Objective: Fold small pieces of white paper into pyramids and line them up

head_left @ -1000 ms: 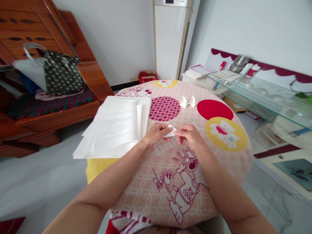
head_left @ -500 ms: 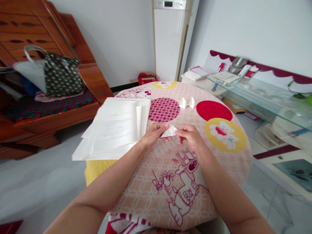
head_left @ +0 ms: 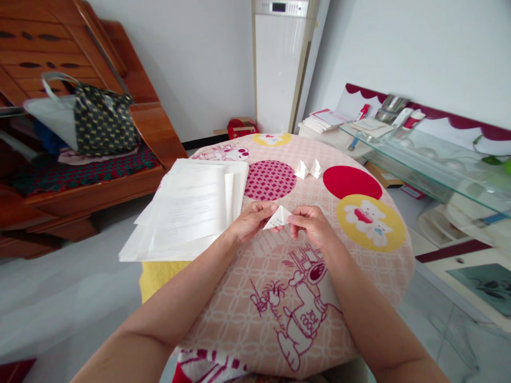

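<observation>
Roughly triangular white paper (head_left: 277, 218); faintly marked

There it is: the folded paper (head_left: 277, 218), barely a corner a second ago, now shows a broad triangle, peak upward, the left hand (head_left: 252, 220) having drawn its thumb back toward the edge!

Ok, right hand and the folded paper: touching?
Touching. The head view shows the right hand gripping the right corner of the folded paper, with no gap visible.
</observation>
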{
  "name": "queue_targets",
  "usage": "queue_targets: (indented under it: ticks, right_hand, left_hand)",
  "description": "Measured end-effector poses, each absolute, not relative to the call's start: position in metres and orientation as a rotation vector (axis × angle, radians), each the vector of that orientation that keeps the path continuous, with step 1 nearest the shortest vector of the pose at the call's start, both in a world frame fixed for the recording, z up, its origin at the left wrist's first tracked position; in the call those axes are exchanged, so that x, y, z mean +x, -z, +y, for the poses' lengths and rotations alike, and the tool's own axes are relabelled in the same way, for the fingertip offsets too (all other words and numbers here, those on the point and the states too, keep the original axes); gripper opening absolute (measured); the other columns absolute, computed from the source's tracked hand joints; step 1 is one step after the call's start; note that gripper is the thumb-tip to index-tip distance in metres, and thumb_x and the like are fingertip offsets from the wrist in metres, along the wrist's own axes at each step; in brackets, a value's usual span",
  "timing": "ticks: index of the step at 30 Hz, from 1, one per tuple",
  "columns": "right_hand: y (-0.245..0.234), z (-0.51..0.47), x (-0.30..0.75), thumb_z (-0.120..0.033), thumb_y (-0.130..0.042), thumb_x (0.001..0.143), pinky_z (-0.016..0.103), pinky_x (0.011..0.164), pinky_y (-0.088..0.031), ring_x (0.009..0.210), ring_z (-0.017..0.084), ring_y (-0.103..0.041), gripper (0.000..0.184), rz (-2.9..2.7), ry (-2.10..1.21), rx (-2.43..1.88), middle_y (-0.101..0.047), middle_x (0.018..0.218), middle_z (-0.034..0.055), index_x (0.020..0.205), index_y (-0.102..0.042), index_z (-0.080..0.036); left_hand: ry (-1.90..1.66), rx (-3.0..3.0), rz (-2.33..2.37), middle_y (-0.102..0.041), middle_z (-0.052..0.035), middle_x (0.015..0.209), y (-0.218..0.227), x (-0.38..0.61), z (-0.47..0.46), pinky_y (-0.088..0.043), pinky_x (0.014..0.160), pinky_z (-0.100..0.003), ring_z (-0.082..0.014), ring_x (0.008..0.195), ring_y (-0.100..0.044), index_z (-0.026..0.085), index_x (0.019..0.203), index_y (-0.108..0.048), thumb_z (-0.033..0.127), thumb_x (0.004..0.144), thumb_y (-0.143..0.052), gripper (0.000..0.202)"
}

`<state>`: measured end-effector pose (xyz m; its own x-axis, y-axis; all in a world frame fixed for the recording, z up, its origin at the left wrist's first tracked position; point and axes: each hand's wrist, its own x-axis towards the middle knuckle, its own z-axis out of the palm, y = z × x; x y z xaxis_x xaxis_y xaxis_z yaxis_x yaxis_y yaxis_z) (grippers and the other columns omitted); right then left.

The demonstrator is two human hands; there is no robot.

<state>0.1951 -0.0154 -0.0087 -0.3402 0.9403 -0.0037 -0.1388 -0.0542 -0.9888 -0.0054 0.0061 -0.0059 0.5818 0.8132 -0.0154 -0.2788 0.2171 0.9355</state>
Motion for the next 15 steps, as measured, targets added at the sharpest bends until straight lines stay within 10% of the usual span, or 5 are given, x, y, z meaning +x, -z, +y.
queue_targets:
  ticks: [15]
  right_hand:
    - [0.0037,-0.0160,0.1956,-0.037,-0.077,0.076,0.024,0.047,-0.046,0.044,0.011,-0.056,0.026,-1.376,-1.412,-0.982,-0.066,0.054,0.0007,0.062,-0.068,-0.018]
  left_hand:
    - [-0.836,1.207,0.606,-0.074,-0.0060,0.078,0.0059,-0.0042,0.0067,-0.055,0.060,-0.023,-0.0136,0.064,-0.066,0.011,0.099,-0.075,0.045,0.076,-0.082,0.041]
